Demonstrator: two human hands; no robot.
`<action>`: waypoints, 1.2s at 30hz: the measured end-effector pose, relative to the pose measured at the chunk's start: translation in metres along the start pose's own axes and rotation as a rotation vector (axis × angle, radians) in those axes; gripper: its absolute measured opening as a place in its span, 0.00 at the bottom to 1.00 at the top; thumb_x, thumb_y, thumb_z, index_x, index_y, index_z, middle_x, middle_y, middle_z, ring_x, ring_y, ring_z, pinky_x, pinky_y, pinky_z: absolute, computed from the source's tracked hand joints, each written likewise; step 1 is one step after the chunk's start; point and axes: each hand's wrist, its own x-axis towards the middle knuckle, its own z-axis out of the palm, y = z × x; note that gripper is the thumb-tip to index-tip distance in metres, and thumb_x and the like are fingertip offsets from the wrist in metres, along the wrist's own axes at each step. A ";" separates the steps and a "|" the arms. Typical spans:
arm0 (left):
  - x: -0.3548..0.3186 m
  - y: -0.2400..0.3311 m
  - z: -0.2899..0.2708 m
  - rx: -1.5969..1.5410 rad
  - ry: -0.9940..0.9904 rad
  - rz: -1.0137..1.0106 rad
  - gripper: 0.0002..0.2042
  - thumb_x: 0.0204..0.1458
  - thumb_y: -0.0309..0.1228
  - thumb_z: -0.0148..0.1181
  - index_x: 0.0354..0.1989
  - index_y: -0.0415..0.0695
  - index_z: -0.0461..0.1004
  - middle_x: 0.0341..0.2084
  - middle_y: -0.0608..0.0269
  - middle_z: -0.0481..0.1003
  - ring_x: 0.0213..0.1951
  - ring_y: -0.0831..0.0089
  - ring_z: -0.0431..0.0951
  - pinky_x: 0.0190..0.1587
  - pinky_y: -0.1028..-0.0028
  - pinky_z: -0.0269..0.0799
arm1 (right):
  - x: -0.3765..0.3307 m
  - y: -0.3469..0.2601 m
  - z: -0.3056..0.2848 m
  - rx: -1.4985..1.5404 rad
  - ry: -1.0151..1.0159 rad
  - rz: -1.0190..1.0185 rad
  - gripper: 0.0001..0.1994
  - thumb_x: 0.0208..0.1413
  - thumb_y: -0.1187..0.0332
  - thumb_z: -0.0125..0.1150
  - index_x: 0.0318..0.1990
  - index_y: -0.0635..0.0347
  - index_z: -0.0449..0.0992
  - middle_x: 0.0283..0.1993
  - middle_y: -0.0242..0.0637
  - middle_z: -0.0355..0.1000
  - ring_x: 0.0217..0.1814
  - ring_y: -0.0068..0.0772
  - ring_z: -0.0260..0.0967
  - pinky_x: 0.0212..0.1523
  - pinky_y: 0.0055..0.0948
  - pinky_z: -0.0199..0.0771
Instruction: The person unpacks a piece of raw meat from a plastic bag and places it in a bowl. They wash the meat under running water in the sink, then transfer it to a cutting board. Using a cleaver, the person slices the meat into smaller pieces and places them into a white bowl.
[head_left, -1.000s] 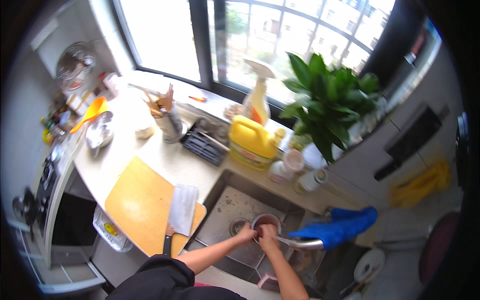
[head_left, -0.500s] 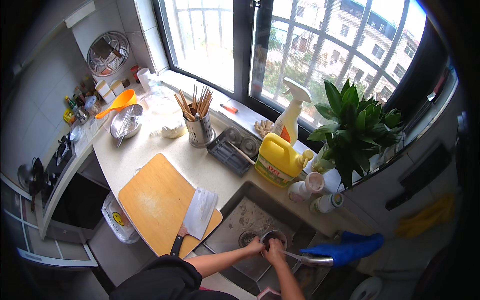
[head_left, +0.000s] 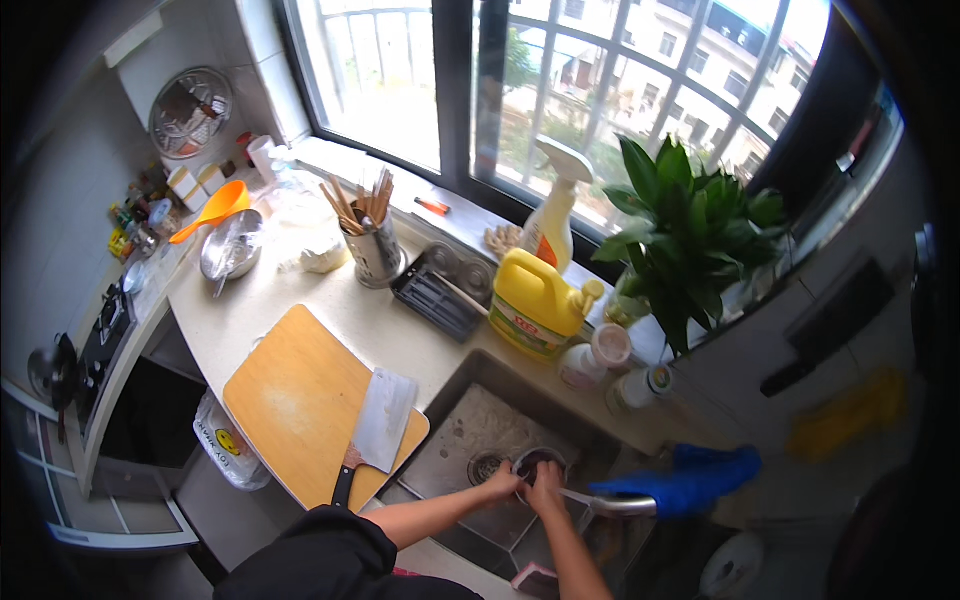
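Both my hands are in the metal sink point(head_left: 480, 380), close to the drain point(head_left: 487, 467). My left hand point(head_left: 503, 484) has its fingers closed on the near left rim of a small round metal bowl point(head_left: 556, 460). My right hand point(head_left: 543, 488) bends its fingers down inside that bowl; their tips are hidden, so what they hold cannot be made out. Just right of my right hand, the silver faucet spout point(head_left: 628, 506) points at the bowl, and a blue cloth point(head_left: 695, 487) covers the faucet.
A cleaver point(head_left: 385, 420) lies on the wooden cutting board point(head_left: 290, 385) left of the sink. Behind the sink stand a yellow jug point(head_left: 535, 310), a spray bottle point(head_left: 555, 205), two white jars point(head_left: 580, 365) and a leafy plant point(head_left: 690, 230). A chopstick holder point(head_left: 375, 252) stands farther left.
The whole view has shifted slightly, so things sit a little farther left and higher. My hands stay at the bowl, the right fingers slightly moved within it.
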 end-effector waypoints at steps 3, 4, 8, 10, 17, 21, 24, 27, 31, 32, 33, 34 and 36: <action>0.009 -0.016 -0.015 -0.063 -0.050 0.034 0.23 0.36 0.20 0.56 0.46 0.30 0.63 0.32 0.51 0.73 0.30 0.62 0.77 0.30 0.66 0.76 | 0.002 0.004 0.000 0.070 -0.142 -0.114 0.18 0.33 0.70 0.68 0.37 0.60 0.72 0.38 0.47 0.68 0.44 0.50 0.67 0.45 0.43 0.68; 0.004 -0.011 -0.013 -0.060 -0.088 0.031 0.23 0.36 0.19 0.54 0.46 0.31 0.63 0.32 0.52 0.74 0.31 0.61 0.78 0.33 0.67 0.76 | 0.002 0.015 -0.007 0.191 -0.248 -0.121 0.14 0.35 0.69 0.68 0.33 0.59 0.75 0.36 0.46 0.70 0.39 0.46 0.70 0.40 0.39 0.71; 0.002 -0.012 -0.022 -0.157 -0.130 -0.053 0.25 0.35 0.17 0.48 0.48 0.39 0.61 0.40 0.55 0.67 0.42 0.62 0.71 0.40 0.63 0.75 | 0.000 0.012 -0.032 0.357 0.018 0.188 0.14 0.43 0.69 0.63 0.40 0.63 0.75 0.43 0.49 0.71 0.44 0.44 0.71 0.45 0.34 0.72; -0.006 0.000 -0.011 -0.172 -0.176 -0.051 0.25 0.35 0.16 0.48 0.49 0.39 0.60 0.41 0.54 0.67 0.42 0.61 0.71 0.40 0.62 0.75 | -0.005 0.019 -0.026 0.276 0.043 -0.066 0.20 0.44 0.68 0.63 0.46 0.63 0.71 0.48 0.51 0.69 0.50 0.49 0.68 0.50 0.37 0.69; -0.008 0.003 -0.017 -0.015 -0.127 -0.058 0.25 0.37 0.16 0.48 0.49 0.39 0.59 0.40 0.54 0.65 0.42 0.60 0.71 0.39 0.63 0.76 | 0.017 -0.013 -0.036 0.007 -0.389 0.225 0.31 0.40 0.62 0.67 0.51 0.70 0.65 0.51 0.55 0.67 0.54 0.54 0.66 0.54 0.40 0.66; -0.006 -0.002 -0.022 0.020 -0.116 -0.061 0.25 0.37 0.17 0.49 0.50 0.39 0.59 0.39 0.54 0.66 0.39 0.62 0.72 0.35 0.65 0.76 | 0.011 0.006 -0.016 0.326 -0.368 0.335 0.28 0.40 0.61 0.65 0.49 0.71 0.69 0.49 0.54 0.69 0.52 0.49 0.68 0.53 0.36 0.67; -0.002 -0.014 -0.024 0.047 -0.115 -0.031 0.25 0.37 0.18 0.49 0.50 0.39 0.59 0.38 0.55 0.67 0.37 0.63 0.73 0.33 0.66 0.75 | 0.016 0.018 -0.005 0.354 -0.603 0.268 0.27 0.42 0.60 0.62 0.48 0.71 0.71 0.48 0.54 0.71 0.52 0.44 0.69 0.52 0.34 0.68; -0.003 -0.016 -0.025 0.063 -0.091 -0.057 0.25 0.38 0.19 0.49 0.50 0.40 0.59 0.38 0.55 0.67 0.37 0.64 0.73 0.33 0.67 0.75 | 0.007 0.016 -0.007 0.514 -0.537 0.275 0.28 0.43 0.59 0.61 0.49 0.72 0.70 0.48 0.54 0.71 0.51 0.44 0.69 0.51 0.35 0.68; 0.003 -0.024 -0.027 0.089 -0.128 -0.075 0.24 0.39 0.19 0.48 0.50 0.40 0.59 0.38 0.55 0.67 0.37 0.63 0.73 0.33 0.65 0.76 | 0.008 0.040 0.019 0.561 -0.596 0.390 0.25 0.45 0.63 0.61 0.49 0.71 0.71 0.45 0.49 0.73 0.45 0.38 0.72 0.49 0.33 0.70; 0.002 -0.023 -0.028 0.065 -0.123 -0.083 0.24 0.40 0.19 0.49 0.50 0.40 0.59 0.39 0.55 0.67 0.38 0.63 0.73 0.34 0.64 0.76 | 0.009 0.029 0.007 0.657 -0.566 0.480 0.24 0.45 0.64 0.61 0.49 0.71 0.71 0.44 0.47 0.73 0.44 0.37 0.72 0.48 0.32 0.71; 0.001 -0.023 -0.029 0.042 -0.119 -0.092 0.23 0.42 0.20 0.49 0.51 0.40 0.59 0.40 0.54 0.67 0.39 0.63 0.74 0.35 0.64 0.76 | 0.010 0.022 0.000 0.751 -0.535 0.570 0.24 0.45 0.65 0.61 0.49 0.71 0.71 0.44 0.46 0.73 0.43 0.36 0.72 0.46 0.32 0.71; -0.001 -0.023 -0.030 0.018 -0.114 -0.100 0.22 0.44 0.20 0.50 0.51 0.41 0.58 0.41 0.54 0.68 0.40 0.62 0.74 0.36 0.63 0.77 | 0.009 0.031 0.016 0.818 -0.469 0.609 0.23 0.45 0.66 0.61 0.49 0.71 0.70 0.43 0.45 0.73 0.42 0.35 0.73 0.45 0.33 0.72; -0.003 -0.014 -0.009 -0.021 -0.122 -0.138 0.21 0.49 0.23 0.50 0.53 0.41 0.58 0.43 0.53 0.67 0.43 0.62 0.74 0.38 0.61 0.77 | -0.005 0.068 0.033 0.931 -0.274 0.712 0.23 0.45 0.68 0.62 0.49 0.71 0.70 0.42 0.44 0.73 0.40 0.33 0.73 0.42 0.34 0.73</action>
